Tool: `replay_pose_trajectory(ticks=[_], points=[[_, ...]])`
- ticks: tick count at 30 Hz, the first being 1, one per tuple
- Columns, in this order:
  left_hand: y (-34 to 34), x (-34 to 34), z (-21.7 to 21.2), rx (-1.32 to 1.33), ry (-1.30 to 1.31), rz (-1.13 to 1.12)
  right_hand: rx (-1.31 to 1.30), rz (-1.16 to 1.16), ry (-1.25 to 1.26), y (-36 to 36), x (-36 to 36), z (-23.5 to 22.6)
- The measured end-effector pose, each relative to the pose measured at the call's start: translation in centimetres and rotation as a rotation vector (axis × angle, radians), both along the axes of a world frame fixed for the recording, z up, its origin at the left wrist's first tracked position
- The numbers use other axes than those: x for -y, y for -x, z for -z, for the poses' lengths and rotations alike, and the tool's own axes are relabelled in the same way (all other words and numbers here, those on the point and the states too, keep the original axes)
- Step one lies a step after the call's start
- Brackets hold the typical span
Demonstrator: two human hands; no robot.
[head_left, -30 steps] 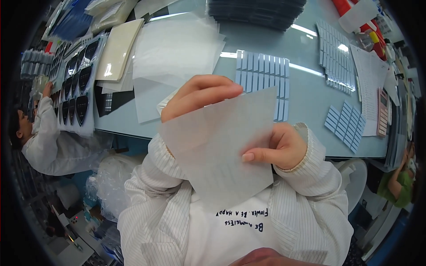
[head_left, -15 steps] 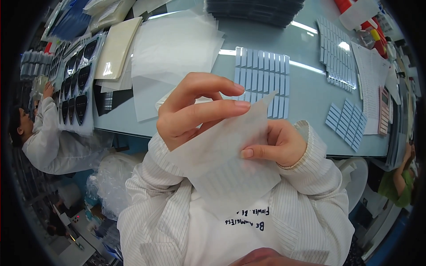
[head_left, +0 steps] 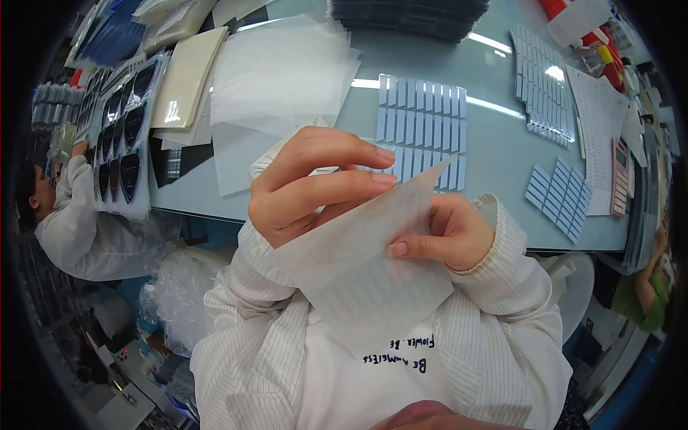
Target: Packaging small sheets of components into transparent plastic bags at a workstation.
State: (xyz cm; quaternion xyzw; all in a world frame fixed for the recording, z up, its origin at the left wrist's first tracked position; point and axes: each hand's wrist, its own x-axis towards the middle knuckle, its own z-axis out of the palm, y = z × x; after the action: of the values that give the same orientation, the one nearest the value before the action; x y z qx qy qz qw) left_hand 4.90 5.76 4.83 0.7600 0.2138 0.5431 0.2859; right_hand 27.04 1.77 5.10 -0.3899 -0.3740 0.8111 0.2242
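A thin, translucent whitish sheet (head_left: 358, 258) is held aslant in front of my chest. Faint rows of narrow marks show in its lower half. My right hand (head_left: 455, 233) pinches it from the right, thumb on the front and fingers behind. My left hand (head_left: 308, 186) is at the sheet's upper edge, two fingers stretched out and apart; its other fingers and thumb are mostly hidden by the sheet. On the table just beyond lies a sheet of pale blue strips (head_left: 421, 118) in rows.
Large translucent sheets (head_left: 276, 72) and a cream stack (head_left: 188, 79) lie at left, beside packed dark shield-shaped pieces (head_left: 130, 168). A dark stack (head_left: 408, 18) stands at the back. More blue-strip sheets (head_left: 560, 197), papers (head_left: 595, 115) and a pink calculator (head_left: 619, 175) lie right. A co-worker (head_left: 86, 229) sits left.
My left hand has shifted slightly down and left, its fingertips lower. The sheet's upper corner has tipped a little lower and to the right. My right hand keeps its pinch.
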Motion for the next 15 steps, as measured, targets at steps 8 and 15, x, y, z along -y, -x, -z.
replay_pose_trajectory(ticks=[8, 15], points=[[0.2, -0.3, 0.8, 0.037, -0.046, 0.015, -0.017, -0.019, 0.023, 0.2, 0.3, 0.4], [0.5, -0.5, 0.6, 0.008, -0.064, -0.013, -0.009, -0.031, 0.041, 0.2, 0.2, 0.5]])
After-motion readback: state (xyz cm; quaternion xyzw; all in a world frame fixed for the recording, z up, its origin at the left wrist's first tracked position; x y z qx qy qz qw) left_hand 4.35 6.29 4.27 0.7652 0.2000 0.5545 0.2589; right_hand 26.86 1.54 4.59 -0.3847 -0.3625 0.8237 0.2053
